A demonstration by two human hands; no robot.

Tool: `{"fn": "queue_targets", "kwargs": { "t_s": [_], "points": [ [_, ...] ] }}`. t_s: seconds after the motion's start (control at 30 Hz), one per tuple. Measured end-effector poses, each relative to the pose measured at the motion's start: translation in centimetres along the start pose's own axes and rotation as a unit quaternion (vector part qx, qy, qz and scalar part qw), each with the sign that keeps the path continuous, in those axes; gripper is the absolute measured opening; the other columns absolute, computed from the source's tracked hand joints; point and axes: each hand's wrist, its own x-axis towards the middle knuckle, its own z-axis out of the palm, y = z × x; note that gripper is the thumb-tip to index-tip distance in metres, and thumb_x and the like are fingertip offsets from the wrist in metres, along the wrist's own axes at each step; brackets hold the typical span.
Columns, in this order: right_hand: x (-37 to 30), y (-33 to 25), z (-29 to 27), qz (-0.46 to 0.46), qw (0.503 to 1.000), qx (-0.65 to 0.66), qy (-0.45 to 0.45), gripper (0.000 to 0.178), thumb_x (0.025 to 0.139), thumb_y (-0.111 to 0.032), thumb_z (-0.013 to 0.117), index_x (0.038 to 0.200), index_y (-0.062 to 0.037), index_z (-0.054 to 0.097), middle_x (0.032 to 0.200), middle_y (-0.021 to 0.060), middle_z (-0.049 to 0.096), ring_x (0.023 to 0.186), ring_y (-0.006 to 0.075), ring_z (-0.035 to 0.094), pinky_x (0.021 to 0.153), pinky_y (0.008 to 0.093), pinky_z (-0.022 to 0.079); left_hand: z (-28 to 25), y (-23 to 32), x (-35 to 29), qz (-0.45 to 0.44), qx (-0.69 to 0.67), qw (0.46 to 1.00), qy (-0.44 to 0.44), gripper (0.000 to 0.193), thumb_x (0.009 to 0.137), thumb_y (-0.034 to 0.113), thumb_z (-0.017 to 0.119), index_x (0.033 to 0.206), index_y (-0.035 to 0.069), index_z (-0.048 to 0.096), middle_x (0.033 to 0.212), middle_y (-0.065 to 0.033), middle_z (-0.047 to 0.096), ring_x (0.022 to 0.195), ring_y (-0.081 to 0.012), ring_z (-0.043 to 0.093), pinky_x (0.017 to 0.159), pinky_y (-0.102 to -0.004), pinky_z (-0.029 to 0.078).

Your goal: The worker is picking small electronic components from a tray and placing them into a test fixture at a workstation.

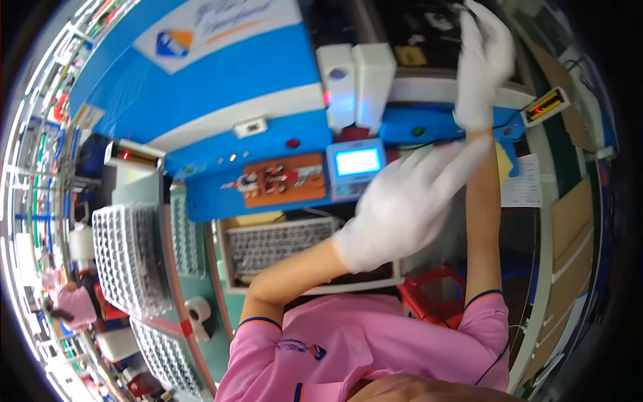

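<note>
Tan piece (410, 55): appears light, flat and stiff; slip and fragility cannot be judged at this blur. Sensible hold is at its outer edges. Screen (357, 164): hard-cased and probably rigid, of modest weight, its lit face likely the fragile part; side edges offer the better hold.

Location: the tan piece lies in the dark bay (439, 50), left of the right hand (483, 63) and apart from it. The screen is at the blue table (201, 201), just left of the left hand (402, 204).

Grip, left: fingers extended and spread toward the right, nothing seen in them; they overlap the right forearm (483, 201) in this view, contact not determinable. Grip, right: raised at the bay's right side, fingers blurred; whether it holds anything cannot be told.
</note>
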Motion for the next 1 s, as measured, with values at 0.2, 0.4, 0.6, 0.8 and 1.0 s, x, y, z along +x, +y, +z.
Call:
{"fn": "queue_targets", "kwargs": {
  "t_s": [0.2,0.4,0.6,0.8,1.0],
  "points": [
    [4.8,19.9,-2.7,-0.035,0.929,-0.296,-0.217,0.021,0.093,-0.015,0.061,0.113,-0.0083,0.066,0.114,0.0168,0.066,0.109,0.0361,0.063,0.092,0.0417,0.051,12.6,-11.3,18.2,-0.124,0.094,0.958,0.243,0.062,0.09,0.008,0.054,0.148,0.005,0.033,0.15,-0.025,0.035,0.133,-0.044,0.039,0.11,-0.0406,0.037],
    [4.3,22.7,-2.1,0.062,0.94,-0.281,-0.181,0.022,0.087,-0.012,0.065,0.109,-0.0117,0.066,0.118,0.0135,0.064,0.109,0.0354,0.06,0.097,0.0441,0.047,14.2,-21.4,24.5,-0.287,0.36,0.867,-0.188,0.06,0.095,0.022,0.05,0.151,0.007,0.034,0.161,-0.0111,0.025,0.148,-0.0362,0.021,0.11,-0.0609,0.031],
    [4.4,23.2,-1.5,0.063,0.925,-0.32,-0.194,0.021,0.089,-0.014,0.064,0.11,-0.0124,0.064,0.118,0.0133,0.063,0.105,0.0349,0.062,0.089,0.046,0.051,15.6,-25.2,26.0,-0.217,0.315,0.916,-0.12,0.038,0.091,0.02,0.061,0.127,0.011,0.062,0.135,-0.0096,0.058,0.131,-0.0242,0.05,0.108,-0.055,0.036],
    [4.8,21.6,-0.1,0.133,0.942,-0.258,-0.17,0.017,0.089,-0.009,0.063,0.106,-0.0103,0.064,0.1,0.0152,0.066,0.102,0.0345,0.063,0.085,0.0434,0.052,13.2,-24.3,26.7,-0.218,0.344,0.909,-0.089,0.019,0.093,0.016,0.059,0.106,0.008,0.071,0.105,-0.0126,0.071,0.101,-0.0321,0.068,0.085,-0.0391,0.055],
    [2.6,23.1,-1.6,0.096,0.932,-0.172,-0.304,0.019,0.086,-0.005,0.065,0.104,-0.0057,0.065,0.109,0.017,0.065,0.106,0.0344,0.061,0.095,0.0392,0.048,9.4,-9.1,15.2,-0.096,-0.009,0.987,0.132,0.019,0.087,0.014,0.071,0.102,0.003,0.069,0.094,-0.0152,0.068,0.079,-0.0293,0.068,0.073,-0.0376,0.054]
  ]
}}
